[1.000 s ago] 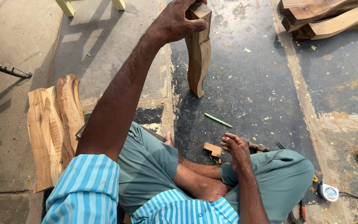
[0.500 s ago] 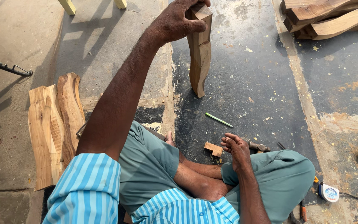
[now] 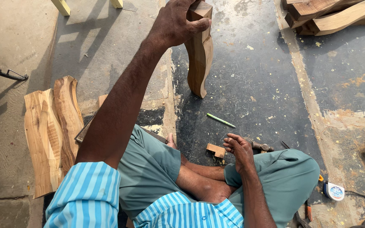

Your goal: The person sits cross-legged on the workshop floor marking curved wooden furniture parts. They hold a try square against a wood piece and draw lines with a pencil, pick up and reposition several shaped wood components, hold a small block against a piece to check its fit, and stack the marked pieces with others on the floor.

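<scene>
We see a curved wooden leg standing upright on the dark floor, its top gripped by the left hand, fingers wrapped around it. The right hand rests at the knee, fingers loosely curled, holding nothing we can make out. Just left of those fingers lies a small wood block; above them a green pencil. Curved planks lie well left, a tape measure to the right.

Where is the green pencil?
The green pencil lies on the dark floor in the head view, between the standing curved wooden leg and the right hand.
</scene>
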A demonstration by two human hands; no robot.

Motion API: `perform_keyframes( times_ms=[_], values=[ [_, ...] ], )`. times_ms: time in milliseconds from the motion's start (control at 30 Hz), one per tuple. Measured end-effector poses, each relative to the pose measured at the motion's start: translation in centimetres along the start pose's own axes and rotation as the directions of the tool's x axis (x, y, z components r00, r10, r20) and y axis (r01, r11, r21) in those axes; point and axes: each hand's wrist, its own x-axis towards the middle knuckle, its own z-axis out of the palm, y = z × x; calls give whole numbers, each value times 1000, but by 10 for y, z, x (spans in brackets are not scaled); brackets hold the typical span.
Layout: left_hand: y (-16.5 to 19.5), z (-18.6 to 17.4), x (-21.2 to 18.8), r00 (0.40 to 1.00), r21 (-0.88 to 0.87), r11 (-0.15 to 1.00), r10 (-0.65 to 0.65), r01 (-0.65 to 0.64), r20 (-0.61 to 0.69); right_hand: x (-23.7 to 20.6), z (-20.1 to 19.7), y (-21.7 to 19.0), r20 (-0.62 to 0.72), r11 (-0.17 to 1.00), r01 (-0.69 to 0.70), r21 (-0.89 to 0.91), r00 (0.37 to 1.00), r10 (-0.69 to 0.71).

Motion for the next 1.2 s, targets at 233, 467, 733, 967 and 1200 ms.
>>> perform_keyframes(
  times_ms=[233, 467, 733, 967, 1200],
  values=[
    [4, -33, -5, 974, -630, 772, 74, 78, 212, -2, -1, -2, -5, 1000, 10, 29, 1000, -10],
    [3, -41, -17, 985, -777, 622, 47, 99, 163, -4, 0, -4, -13, 1000, 14, 20, 1000, -14],
    [5, -32, -12, 980, -778, 623, 93, 82, 178, -2, 0, -2, 14, 999, 33, 26, 999, -33],
    [5, -34, -4, 974, -803, 586, 103, 106, 204, -3, 0, -4, -15, 1000, 13, -20, 1000, -13],
    [0, -35, -2, 975, -821, 559, 95, 117, 203, -4, 0, -5, -7, 1000, 15, -12, 1000, -15]
  ],
)
